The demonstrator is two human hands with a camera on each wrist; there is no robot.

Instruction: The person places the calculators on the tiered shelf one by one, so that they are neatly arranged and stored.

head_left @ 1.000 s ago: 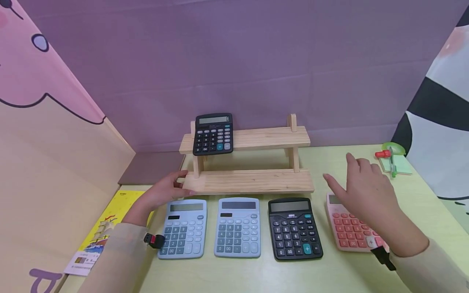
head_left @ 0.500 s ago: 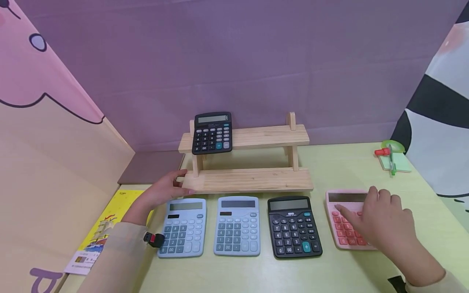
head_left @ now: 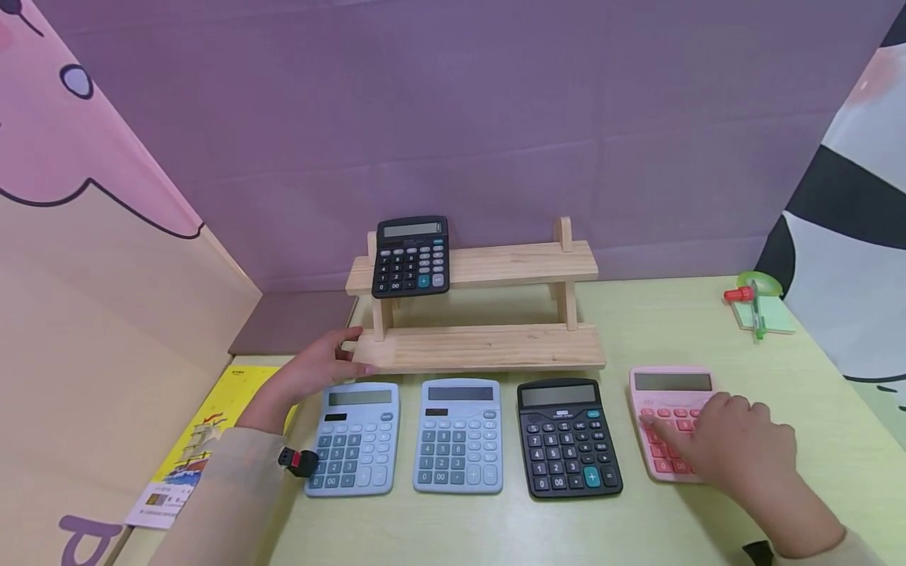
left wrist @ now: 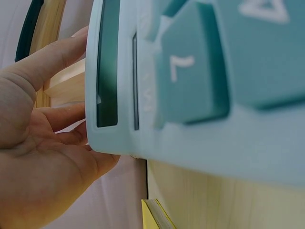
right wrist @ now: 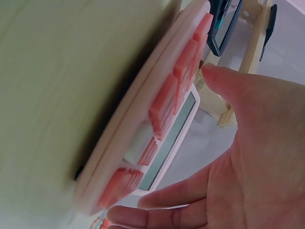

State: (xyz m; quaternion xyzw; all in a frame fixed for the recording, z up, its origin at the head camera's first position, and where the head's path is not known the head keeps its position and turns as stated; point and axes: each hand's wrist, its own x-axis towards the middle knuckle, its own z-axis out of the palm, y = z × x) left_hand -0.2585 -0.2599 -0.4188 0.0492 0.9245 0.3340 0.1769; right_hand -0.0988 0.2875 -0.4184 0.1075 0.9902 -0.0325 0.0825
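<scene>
My left hand [head_left: 322,368] grips the left end of a two-tier wooden shelf [head_left: 488,350], thumb at the front of the lower board and fingers behind. Over the right side of a pink calculator [head_left: 672,383] hovers my right hand [head_left: 743,440]. Its thumb reaches across the keys toward the calculator's left edge; in the right wrist view, the fingers [right wrist: 174,193] extend past the opposite edge. A black calculator [head_left: 410,259] leans on the upper tier at the left. Two light-blue calculators, one left [head_left: 361,397] and one centre [head_left: 460,440], lie in a row with another black calculator [head_left: 569,440].
A yellow booklet [head_left: 237,393] lies under the left forearm, beside a dark flat panel [head_left: 297,318]. At the far right are a green notepad [head_left: 778,314], a pen [head_left: 757,314] and a red-capped item [head_left: 738,294]. A purple cloth [head_left: 495,118] hangs behind the shelf.
My right hand has come down from above and behind the pink calculator, drawn back toward me, and lowered over its keys. The left hand stays on the shelf.
</scene>
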